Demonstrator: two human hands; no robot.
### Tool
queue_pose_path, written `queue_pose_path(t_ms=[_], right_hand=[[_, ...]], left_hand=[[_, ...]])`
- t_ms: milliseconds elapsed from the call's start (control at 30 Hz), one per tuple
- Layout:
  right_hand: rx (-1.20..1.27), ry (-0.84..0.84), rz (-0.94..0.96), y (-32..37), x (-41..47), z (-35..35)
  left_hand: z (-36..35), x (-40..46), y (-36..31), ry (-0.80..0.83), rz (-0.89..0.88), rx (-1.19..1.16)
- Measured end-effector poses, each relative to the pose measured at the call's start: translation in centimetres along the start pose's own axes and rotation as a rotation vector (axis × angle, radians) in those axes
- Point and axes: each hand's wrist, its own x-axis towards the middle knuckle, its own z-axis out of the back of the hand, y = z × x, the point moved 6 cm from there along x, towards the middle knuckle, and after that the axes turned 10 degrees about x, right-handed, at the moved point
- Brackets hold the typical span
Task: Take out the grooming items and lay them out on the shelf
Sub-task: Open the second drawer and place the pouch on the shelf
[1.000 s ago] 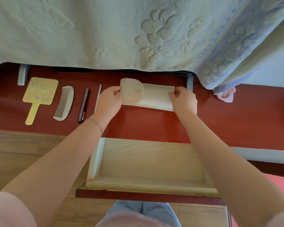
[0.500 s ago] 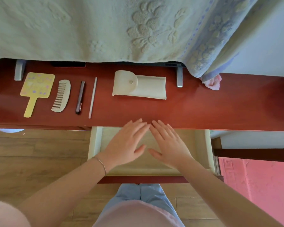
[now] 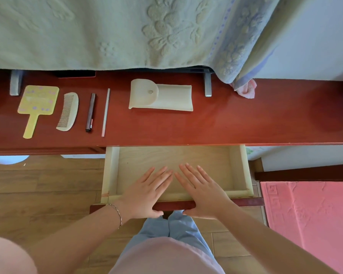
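bare and flat, the left hand (image 3: pixel 145 192) and right hand (image 3: pixel 203 191) lie side by side over the front rim of the open drawer (image 3: pixel 110 171), fingers straight and spread, holding nothing. beyond the drawer, on the red-brown shelf (image 3: pixel 246 119), the cream pouch (image 3: pixel 160 97) lies directly behind it, long axis along the shelf, snap flap toward the left. left of the pouch, four items lie apart in a row with long axes running front to back: a pale stick (image 3: pixel 105 112), a dark pen-like tube (image 3: pixel 91 112), a cream comb (image 3: pixel 67 111) with teeth facing left, and a yellow hand mirror (image 3: pixel 37 106), handle toward the drawer side. a pale green towel (image 3: pixel 127 32) hangs behind the shelf.
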Motion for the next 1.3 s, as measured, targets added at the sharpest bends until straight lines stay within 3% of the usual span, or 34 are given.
queue_pose_path(t_ms=[400,667,1033,1300], right_hand=[[-0.141,-0.248,-0.093,-1.7,2.1,4.0],[-0.195,-0.370,-0.094,-3.0,5.2,6.4],[-0.214,-0.631,-0.120,-3.6,7.8,7.6],[-0.120,-0.573,-0.151,-3.5,7.9,8.0]], left_hand=[[2.4,1.3,4.2,-0.146,0.228,0.064],[3.7,3.9,6.9,-0.197,0.253,0.113],[4.9,5.4,7.9,-0.505,0.357,0.051],[5.5,5.7,8.0,-0.419,0.339,-0.003]])
